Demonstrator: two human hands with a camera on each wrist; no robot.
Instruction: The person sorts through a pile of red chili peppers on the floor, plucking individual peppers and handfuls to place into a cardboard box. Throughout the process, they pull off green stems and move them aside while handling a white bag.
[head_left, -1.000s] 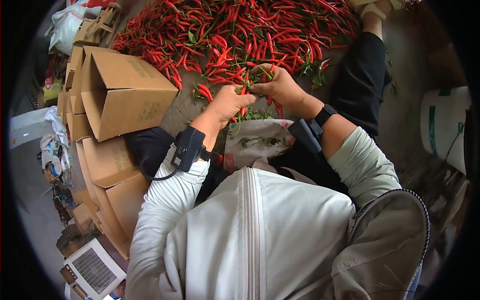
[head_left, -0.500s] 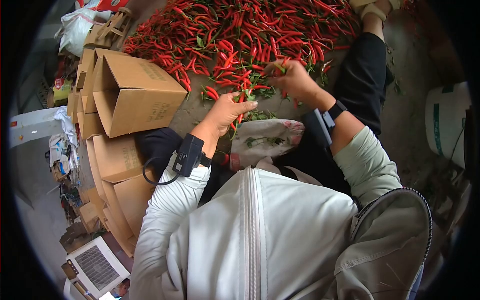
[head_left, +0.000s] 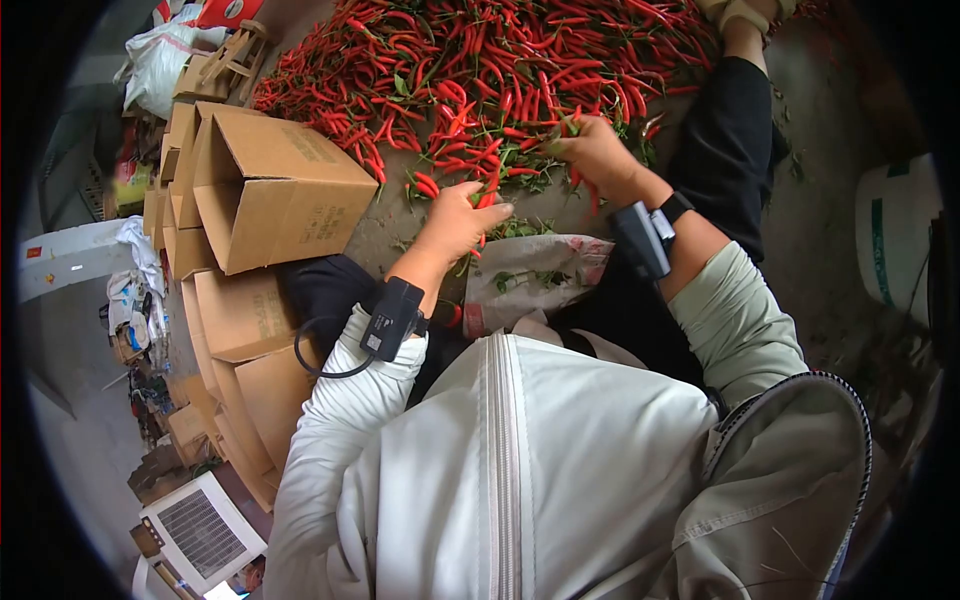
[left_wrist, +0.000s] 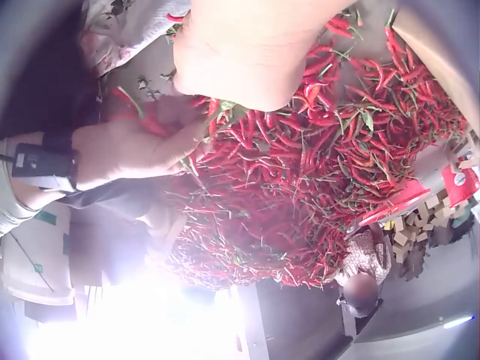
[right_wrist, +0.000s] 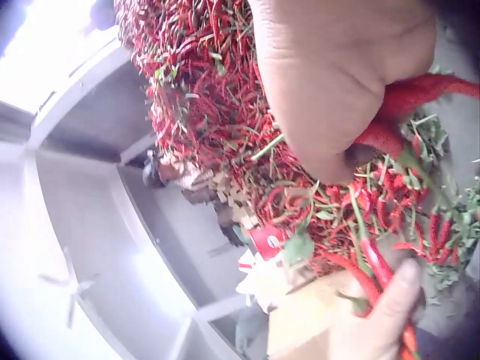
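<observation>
A big heap of red chili peppers (head_left: 490, 70) with green stems covers the floor in front of me. My left hand (head_left: 450, 225) is at the heap's near edge; in the right wrist view its thumb pinches a few long red chilies (right_wrist: 376, 264) by their upper part. To its right, a short distance apart, my right hand (head_left: 602, 160) curls its fingers over red chilies (right_wrist: 424, 91) that stick out past the palm. In the left wrist view this right hand (left_wrist: 142, 154) appears beyond the left palm. Its fingertips are partly hidden in the head view.
Open cardboard boxes (head_left: 300, 200) stand along the left. Between the legs lies a pale sack (head_left: 535, 275) with green leaf scraps on it. A white bucket (head_left: 900, 235) stands at the right. The left wrist view shows another person (left_wrist: 364, 277) past the heap.
One second ago both hands met at the chilies. The right hand has since drawn away to the right with chilies, while the left stays near the heap's edge, still pinching its own.
</observation>
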